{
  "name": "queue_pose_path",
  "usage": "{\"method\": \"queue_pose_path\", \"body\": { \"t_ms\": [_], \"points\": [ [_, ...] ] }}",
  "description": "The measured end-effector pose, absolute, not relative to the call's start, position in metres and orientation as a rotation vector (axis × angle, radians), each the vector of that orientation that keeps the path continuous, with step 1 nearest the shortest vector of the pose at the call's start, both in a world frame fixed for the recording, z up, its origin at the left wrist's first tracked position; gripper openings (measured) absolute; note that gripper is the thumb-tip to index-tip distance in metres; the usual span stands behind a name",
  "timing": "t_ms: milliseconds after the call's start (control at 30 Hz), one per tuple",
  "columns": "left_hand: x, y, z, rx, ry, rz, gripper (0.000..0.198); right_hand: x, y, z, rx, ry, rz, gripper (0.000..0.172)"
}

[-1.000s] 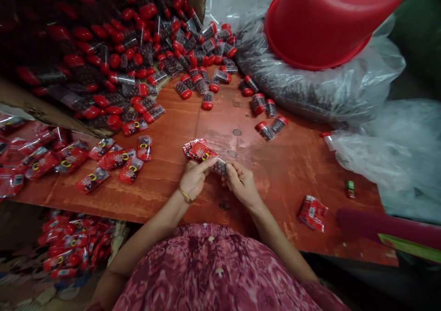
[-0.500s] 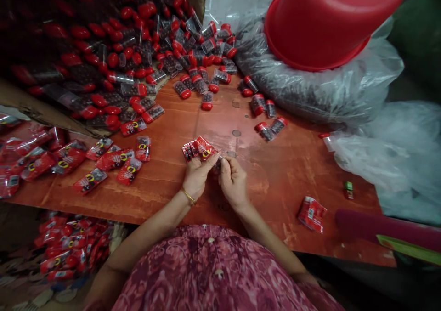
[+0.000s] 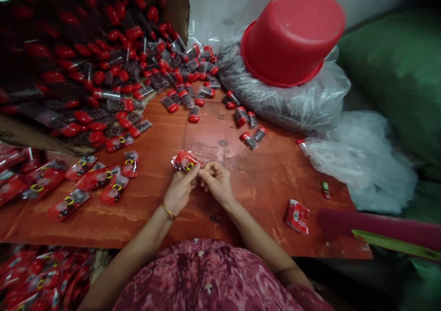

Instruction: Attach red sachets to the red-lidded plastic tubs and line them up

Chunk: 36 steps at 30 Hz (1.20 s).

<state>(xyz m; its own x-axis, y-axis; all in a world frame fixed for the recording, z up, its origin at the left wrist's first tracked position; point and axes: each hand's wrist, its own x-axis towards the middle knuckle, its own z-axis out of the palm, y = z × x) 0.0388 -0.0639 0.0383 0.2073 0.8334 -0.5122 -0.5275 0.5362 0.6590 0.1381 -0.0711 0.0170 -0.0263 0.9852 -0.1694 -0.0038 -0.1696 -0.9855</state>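
Our left hand (image 3: 179, 191) is closed around a little fan of red wrappers (image 3: 184, 160), with thumb and forefinger clamped on the near end. The right hand (image 3: 217, 184) has its fingertips pinched shut right against that same end, touching the left thumb. We can't tell if it's got anything in the pinch. The wrappers sit just above the table (image 3: 268, 178), mid-board and close to our body.

Around that: a big heap of red-capped tubes (image 3: 165, 81) spills out at the top left. Finished packs (image 3: 96, 178) lie off to the left, and one loose pack (image 3: 296, 215) is on the right. An upturned red bucket (image 3: 292, 35) sits on a plastic bag (image 3: 296, 104) of dark stuff.

Our guess at the step is working one wrapper open or pulling it off the bunch. The next bit calls for a fine two-finger peel while the left keeps the rest from sliding.

Compared with a second ago, one of the tubes showed between the hands, and now it's hidden or tucked in. The hands have closed up tight together, and our head has tipped back, so the bucket shows whole.
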Motion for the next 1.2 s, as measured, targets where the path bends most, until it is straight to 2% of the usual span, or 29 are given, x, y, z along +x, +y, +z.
{"method": "queue_pose_path", "body": {
  "t_ms": [67, 167, 233, 300, 367, 433, 567, 700, 767, 900, 1033, 1133, 1200],
  "points": [
    [0.026, -0.062, 0.035, 0.304, 0.994, 0.969, 0.031, 0.145, -0.059, 0.016, -1.390, -1.311, 1.202, 0.030],
    [-0.007, -0.059, 0.030, 0.138, 1.085, 1.101, 0.028, 0.185, -0.025, 0.015, -1.645, -1.604, 0.636, 0.027],
    [-0.032, -0.057, 0.028, 0.051, 1.175, 1.319, 0.023, 0.222, 0.004, 0.011, -1.904, -1.551, 0.193, 0.041],
    [-0.051, -0.057, 0.030, 0.029, 1.205, 1.523, 0.024, 0.254, 0.030, 0.003, -2.114, -1.504, 0.037, 0.054],
    [-0.058, -0.060, 0.034, 0.064, 1.194, 1.603, 0.035, 0.271, 0.047, -0.007, -2.190, -1.626, 0.018, 0.058],
    [-0.052, -0.064, 0.038, 0.118, 1.196, 1.516, 0.044, 0.272, 0.050, -0.015, -2.202, -1.785, -0.003, 0.056],
    [-0.017, -0.066, 0.037, 0.453, 1.333, 1.280, 0.030, 0.250, 0.028, -0.017, -2.039, -2.113, -0.019, 0.051],
    [0.002, -0.051, 0.020, 1.429, 1.582, 1.082, 0.027, 0.238, 0.001, -0.009, -1.747, -2.414, 0.048, 0.055],
    [0.002, -0.041, 0.011, 1.736, 1.639, 0.913, 0.023, 0.237, -0.009, -0.007, -1.663, -2.473, 0.076, 0.057],
    [0.000, -0.032, 0.002, 1.920, 1.705, 0.737, 0.014, 0.235, -0.028, -0.003, -1.610, -2.346, 0.034, 0.057],
    [0.004, -0.034, -0.002, 1.964, 1.790, 0.701, 0.016, 0.220, -0.045, 0.005, -1.477, -2.106, -0.004, 0.040],
    [0.008, -0.037, 0.000, 1.906, 1.860, 0.750, 0.018, 0.196, -0.057, 0.012, -1.398, -1.901, 0.150, 0.026],
    [0.010, -0.039, 0.004, 1.832, 1.881, 0.847, 0.018, 0.177, -0.061, 0.014, -1.412, -1.765, 0.374, 0.024]
  ]
}}
